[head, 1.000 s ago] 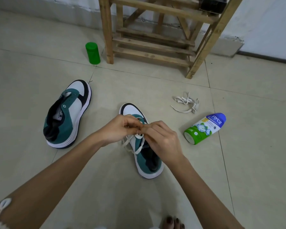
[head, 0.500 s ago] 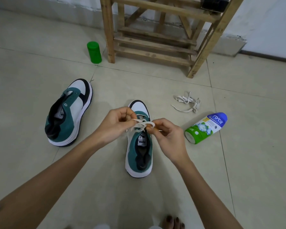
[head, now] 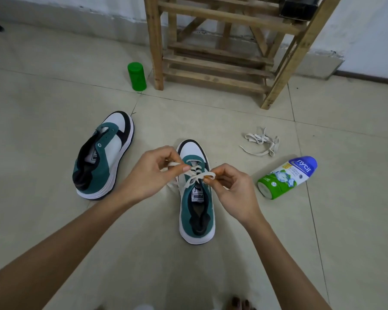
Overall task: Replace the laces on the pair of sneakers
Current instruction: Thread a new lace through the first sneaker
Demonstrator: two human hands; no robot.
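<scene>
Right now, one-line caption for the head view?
Left hand and right hand pinch the cream lace over the near sneaker.

Both bare forearms reach in from the lower corners and converge at centre. Left hand [head: 154, 173]: fingers curled, thumb and forefinger pinching the lace [head: 196, 176]. Right hand [head: 233, 189] mirrors it, pinching the lace's other side, other fingers curled in. Hands near, not touching. Toes [head: 240, 304] at bottom edge.

I see my left grip [head: 152, 173] and right grip [head: 233, 189] each pinching part of the cream lace [head: 197, 175] over the near sneaker [head: 197, 213] on the floor [head: 54, 108]. The second sneaker [head: 103, 157] sits apart on its left.
</scene>
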